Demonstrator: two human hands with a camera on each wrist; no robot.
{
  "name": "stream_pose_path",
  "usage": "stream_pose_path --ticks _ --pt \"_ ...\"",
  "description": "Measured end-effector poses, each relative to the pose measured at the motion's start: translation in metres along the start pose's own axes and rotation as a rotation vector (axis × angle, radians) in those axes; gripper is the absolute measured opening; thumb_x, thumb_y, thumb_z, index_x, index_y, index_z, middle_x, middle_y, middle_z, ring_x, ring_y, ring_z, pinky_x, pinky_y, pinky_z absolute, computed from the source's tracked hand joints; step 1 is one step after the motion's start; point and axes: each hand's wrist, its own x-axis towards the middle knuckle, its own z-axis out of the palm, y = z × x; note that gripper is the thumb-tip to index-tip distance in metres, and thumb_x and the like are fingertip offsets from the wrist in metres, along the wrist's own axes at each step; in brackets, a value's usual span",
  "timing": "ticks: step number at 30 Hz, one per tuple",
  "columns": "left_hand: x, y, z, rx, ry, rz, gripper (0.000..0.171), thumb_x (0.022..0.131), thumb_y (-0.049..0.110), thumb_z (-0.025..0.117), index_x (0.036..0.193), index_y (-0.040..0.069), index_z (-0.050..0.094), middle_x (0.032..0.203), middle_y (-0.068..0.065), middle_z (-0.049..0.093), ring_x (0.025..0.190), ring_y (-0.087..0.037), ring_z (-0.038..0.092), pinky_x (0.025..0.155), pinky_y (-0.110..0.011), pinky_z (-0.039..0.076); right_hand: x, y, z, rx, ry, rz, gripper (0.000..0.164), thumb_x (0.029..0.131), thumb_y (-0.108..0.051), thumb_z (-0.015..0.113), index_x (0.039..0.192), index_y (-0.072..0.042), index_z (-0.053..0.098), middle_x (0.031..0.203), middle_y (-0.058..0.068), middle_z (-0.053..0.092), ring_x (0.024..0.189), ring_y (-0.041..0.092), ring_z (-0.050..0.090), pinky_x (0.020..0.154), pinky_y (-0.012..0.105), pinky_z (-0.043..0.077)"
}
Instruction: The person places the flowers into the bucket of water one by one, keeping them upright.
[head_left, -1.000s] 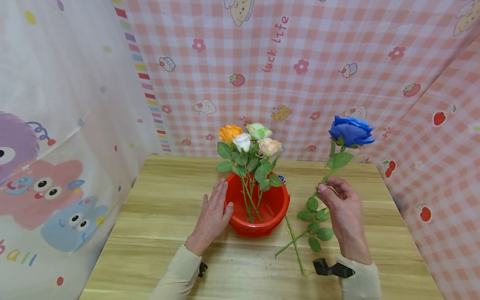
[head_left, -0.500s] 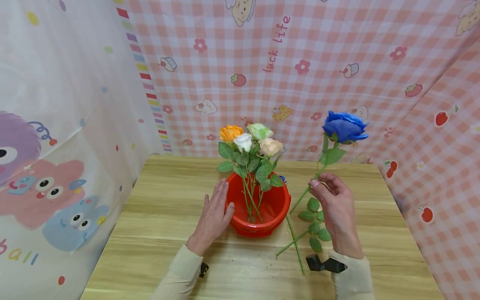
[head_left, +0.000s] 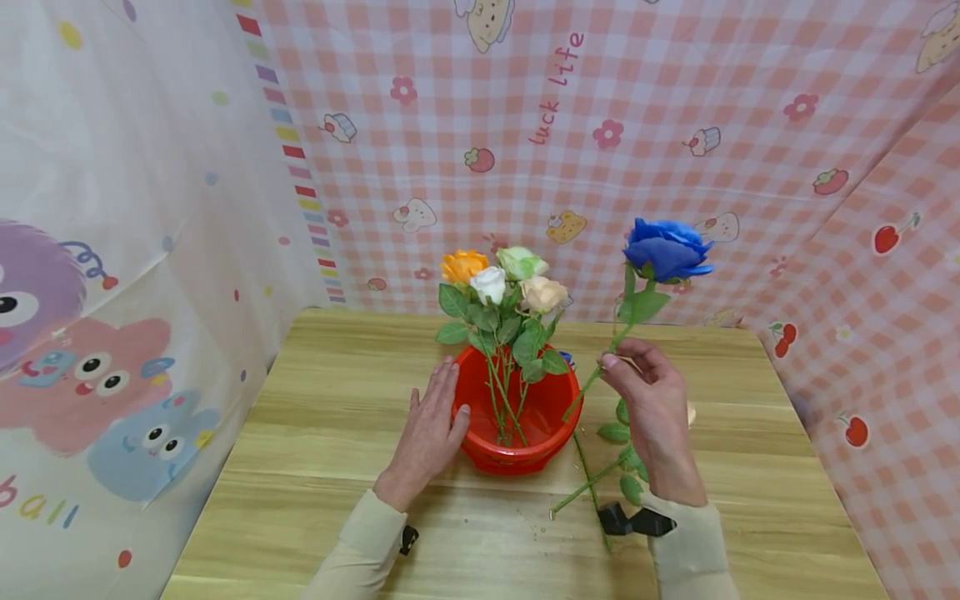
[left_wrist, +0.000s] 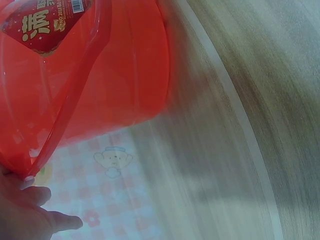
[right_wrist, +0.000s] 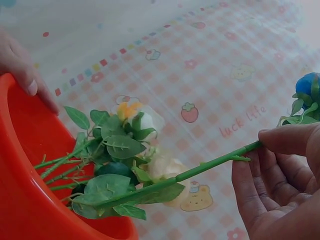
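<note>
My right hand [head_left: 660,417] pinches the green stem of a blue rose [head_left: 667,252] between thumb and fingers. The bloom is up, and the lower stem [right_wrist: 150,187] slants left, its end overlapping the right rim of a red bucket [head_left: 517,460] in the head view. My left hand [head_left: 429,433] rests against the bucket's left side, fingers straight, thumb at the rim. Inside the bucket lean an orange rose [head_left: 464,266], a white rose [head_left: 488,284], a pale green rose [head_left: 522,262] and a peach rose [head_left: 543,294].
Cut-looking stems cross on the wooden table [head_left: 315,433] right of the bucket; one stem [head_left: 581,492] reaches leaves [head_left: 630,487] partly under my right wrist. A bit of blue flower [head_left: 567,358] shows behind the bucket. Checked cloth [head_left: 420,100] hangs behind the table.
My right hand has moved left with the blue rose, bringing the stem's lower end to the bucket's right rim. The left hand and the bucket have stayed in place.
</note>
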Motion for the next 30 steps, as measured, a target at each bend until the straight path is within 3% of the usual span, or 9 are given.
stream_pose_path --ticks 14,21,25,30 --pt "0.0 0.0 -0.001 0.008 -0.01 -0.006 0.065 0.106 0.028 0.045 0.162 -0.001 0.028 0.171 -0.012 0.023 0.155 -0.036 0.026 0.116 -0.073 0.021 0.006 0.015 0.015 -0.123 -0.054 0.001 0.019 0.096 0.006 0.067 0.113 -0.001 0.064 0.1 0.001 0.068 0.095 0.015 0.071 0.09 0.031 0.058" --pt "0.0 0.0 -0.001 0.011 -0.006 -0.006 0.065 0.106 0.028 0.045 0.161 -0.001 0.029 0.17 -0.013 0.023 0.154 -0.036 0.027 0.116 -0.073 0.022 0.01 0.024 0.024 -0.178 -0.039 -0.03 0.02 0.094 0.004 0.07 0.114 0.001 0.066 0.099 0.001 0.07 0.091 0.018 0.073 0.088 0.033 0.06" --pt "0.001 0.001 -0.001 0.006 -0.002 -0.002 0.064 0.106 0.028 0.045 0.161 -0.002 0.029 0.17 -0.013 0.023 0.155 -0.036 0.026 0.116 -0.074 0.022 0.011 0.028 0.029 -0.243 -0.036 -0.044 0.022 0.094 0.002 0.071 0.115 0.004 0.066 0.098 0.001 0.07 0.093 0.022 0.073 0.084 0.029 0.059" --pt "0.0 0.001 -0.001 0.004 0.007 0.005 0.064 0.106 0.027 0.045 0.161 -0.002 0.03 0.17 -0.013 0.025 0.154 -0.036 0.027 0.115 -0.075 0.022 0.014 0.034 0.035 -0.251 -0.04 -0.058 0.024 0.093 0.005 0.07 0.116 0.009 0.065 0.098 -0.001 0.07 0.089 0.015 0.072 0.08 0.025 0.057"
